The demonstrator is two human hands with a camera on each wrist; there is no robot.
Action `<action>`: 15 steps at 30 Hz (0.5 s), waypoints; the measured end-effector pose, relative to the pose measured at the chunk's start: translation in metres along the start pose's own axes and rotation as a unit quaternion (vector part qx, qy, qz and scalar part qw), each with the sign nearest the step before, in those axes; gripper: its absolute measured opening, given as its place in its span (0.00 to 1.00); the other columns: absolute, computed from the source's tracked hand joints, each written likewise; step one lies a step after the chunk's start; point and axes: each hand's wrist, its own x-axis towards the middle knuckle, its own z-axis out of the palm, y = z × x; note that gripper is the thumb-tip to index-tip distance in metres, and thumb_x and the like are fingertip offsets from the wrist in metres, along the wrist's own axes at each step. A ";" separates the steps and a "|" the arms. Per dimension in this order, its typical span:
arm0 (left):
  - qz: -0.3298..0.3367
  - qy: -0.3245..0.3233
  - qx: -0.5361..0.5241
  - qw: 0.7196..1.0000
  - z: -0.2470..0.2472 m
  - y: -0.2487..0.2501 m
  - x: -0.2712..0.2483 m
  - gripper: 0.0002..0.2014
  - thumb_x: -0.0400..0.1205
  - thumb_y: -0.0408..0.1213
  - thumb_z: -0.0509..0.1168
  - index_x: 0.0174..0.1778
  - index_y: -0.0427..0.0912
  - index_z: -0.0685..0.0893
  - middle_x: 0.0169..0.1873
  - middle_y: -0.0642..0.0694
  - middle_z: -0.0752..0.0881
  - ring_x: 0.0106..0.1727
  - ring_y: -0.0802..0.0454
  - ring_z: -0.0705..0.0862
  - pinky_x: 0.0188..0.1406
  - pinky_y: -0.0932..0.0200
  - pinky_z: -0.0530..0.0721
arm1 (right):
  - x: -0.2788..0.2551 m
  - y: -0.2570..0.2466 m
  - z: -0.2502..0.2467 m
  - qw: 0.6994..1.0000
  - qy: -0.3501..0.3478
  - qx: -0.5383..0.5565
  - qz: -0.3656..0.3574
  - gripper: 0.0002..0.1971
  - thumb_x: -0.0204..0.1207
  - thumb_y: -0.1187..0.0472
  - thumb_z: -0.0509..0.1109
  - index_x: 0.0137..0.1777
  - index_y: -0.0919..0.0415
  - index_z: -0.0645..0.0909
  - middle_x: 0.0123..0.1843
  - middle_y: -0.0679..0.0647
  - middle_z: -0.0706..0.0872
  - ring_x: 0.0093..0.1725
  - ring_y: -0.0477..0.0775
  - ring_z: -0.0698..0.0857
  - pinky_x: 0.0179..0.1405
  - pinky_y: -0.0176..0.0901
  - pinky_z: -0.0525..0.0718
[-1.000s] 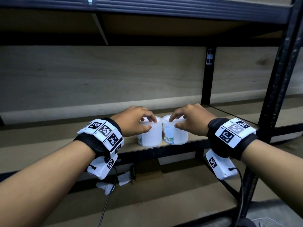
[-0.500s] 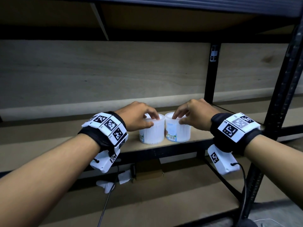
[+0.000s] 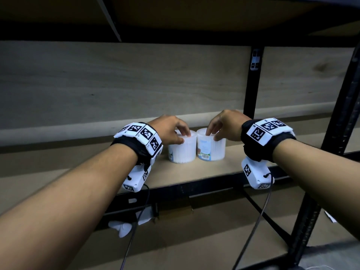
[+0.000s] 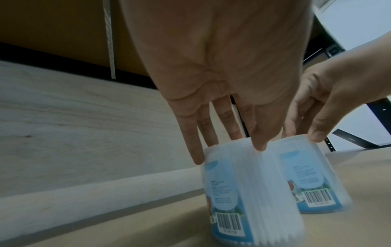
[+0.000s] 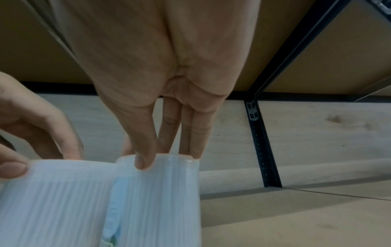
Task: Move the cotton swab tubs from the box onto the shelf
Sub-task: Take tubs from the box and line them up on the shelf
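Note:
Two clear cotton swab tubs with blue labels stand upright side by side on the shelf board [image 3: 194,173]. My left hand [image 3: 171,132] grips the top rim of the left tub [image 3: 182,152] with thumb and fingertips. My right hand [image 3: 224,126] grips the rim of the right tub [image 3: 213,150] the same way. The left wrist view shows my left hand [image 4: 228,150] on the left tub [image 4: 243,192], with the right tub [image 4: 313,175] touching it. In the right wrist view my right hand [image 5: 167,157] pinches the right tub [image 5: 160,200]. The box is out of view.
A wooden back panel [image 3: 136,84] closes the shelf behind the tubs. Black uprights stand at the back [image 3: 251,84] and front right [image 3: 346,98]. Another shelf hangs low overhead. Bare board lies to the left and right of the tubs. A white object [image 3: 120,228] lies below.
Both hands have pushed the two tubs back from the shelf's front edge, deeper onto the board. The tubs stay side by side and each hand keeps its hold.

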 end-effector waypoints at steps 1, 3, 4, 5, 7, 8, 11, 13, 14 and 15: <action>0.000 0.002 -0.006 1.000 0.002 -0.004 0.005 0.14 0.76 0.34 0.73 0.57 0.50 0.89 0.55 0.56 0.90 0.48 0.62 0.82 0.56 0.67 0.80 | 0.005 0.001 0.001 1.000 -0.001 -0.005 0.001 0.13 0.70 0.66 0.80 0.49 0.47 0.92 0.45 0.44 0.89 0.52 0.46 0.87 0.51 0.36 0.81; 0.001 0.011 -0.011 1.000 0.005 -0.009 0.012 0.14 0.76 0.33 0.72 0.57 0.49 0.90 0.55 0.55 0.90 0.48 0.63 0.83 0.54 0.73 0.76 | 0.015 0.004 0.003 1.000 0.003 -0.011 0.007 0.13 0.69 0.66 0.81 0.48 0.46 0.92 0.45 0.43 0.89 0.53 0.47 0.87 0.57 0.40 0.83; 0.002 0.016 -0.011 1.000 0.006 -0.012 0.015 0.14 0.76 0.33 0.72 0.57 0.48 0.90 0.55 0.55 0.90 0.48 0.63 0.83 0.53 0.75 0.75 | 0.020 0.005 0.004 1.000 0.005 -0.011 0.009 0.13 0.69 0.66 0.81 0.47 0.46 0.92 0.46 0.43 0.90 0.53 0.47 0.87 0.59 0.42 0.84; 0.004 0.018 -0.009 1.000 0.007 -0.013 0.019 0.14 0.76 0.33 0.72 0.57 0.48 0.90 0.55 0.55 0.90 0.49 0.62 0.83 0.53 0.75 0.74 | 0.024 0.007 0.005 1.000 0.005 -0.010 0.009 0.13 0.69 0.66 0.80 0.46 0.45 0.91 0.47 0.44 0.91 0.53 0.47 0.87 0.60 0.43 0.84; 0.004 0.018 0.001 1.000 0.010 -0.018 0.026 0.14 0.77 0.35 0.72 0.58 0.49 0.89 0.56 0.56 0.89 0.50 0.61 0.83 0.54 0.73 0.74 | 0.035 0.011 0.008 1.000 0.003 -0.007 0.006 0.14 0.69 0.66 0.80 0.45 0.44 0.91 0.48 0.44 0.91 0.54 0.48 0.88 0.60 0.45 0.85; 0.000 0.015 0.005 1.000 0.011 -0.021 0.030 0.15 0.77 0.36 0.71 0.59 0.51 0.89 0.57 0.57 0.88 0.50 0.60 0.82 0.54 0.72 0.74 | 0.040 0.014 0.010 1.000 0.002 -0.007 0.003 0.14 0.69 0.66 0.80 0.45 0.43 0.90 0.48 0.44 0.91 0.54 0.48 0.88 0.60 0.46 0.85; -0.017 0.011 -0.005 1.000 0.014 -0.029 0.040 0.15 0.77 0.38 0.72 0.59 0.54 0.88 0.59 0.58 0.87 0.49 0.60 0.83 0.52 0.71 0.74 | 0.052 0.022 0.014 1.000 0.003 -0.014 -0.008 0.13 0.69 0.65 0.81 0.48 0.46 0.91 0.50 0.45 0.91 0.55 0.49 0.88 0.58 0.42 0.84; -0.020 0.016 -0.011 1.000 0.016 -0.034 0.048 0.15 0.77 0.37 0.72 0.59 0.52 0.88 0.57 0.58 0.87 0.49 0.60 0.82 0.45 0.79 0.72 | 0.061 0.026 0.015 1.000 0.000 -0.023 -0.010 0.13 0.70 0.65 0.80 0.51 0.48 0.92 0.52 0.46 0.91 0.56 0.49 0.87 0.58 0.39 0.83; -0.020 0.020 -0.016 0.999 0.016 -0.036 0.052 0.15 0.77 0.36 0.72 0.59 0.51 0.89 0.56 0.58 0.87 0.49 0.61 0.81 0.40 0.85 0.69 | 0.065 0.027 0.015 1.000 -0.004 -0.028 -0.005 0.13 0.71 0.65 0.80 0.53 0.49 0.92 0.54 0.46 0.90 0.57 0.49 0.87 0.59 0.38 0.82; -0.018 0.023 -0.021 0.999 0.016 -0.038 0.055 0.15 0.78 0.35 0.72 0.60 0.50 0.89 0.54 0.58 0.86 0.48 0.62 0.81 0.37 0.89 0.67 | 0.070 0.027 0.016 1.000 -0.009 -0.029 0.003 0.13 0.72 0.65 0.79 0.53 0.49 0.91 0.54 0.46 0.90 0.58 0.48 0.87 0.61 0.38 0.81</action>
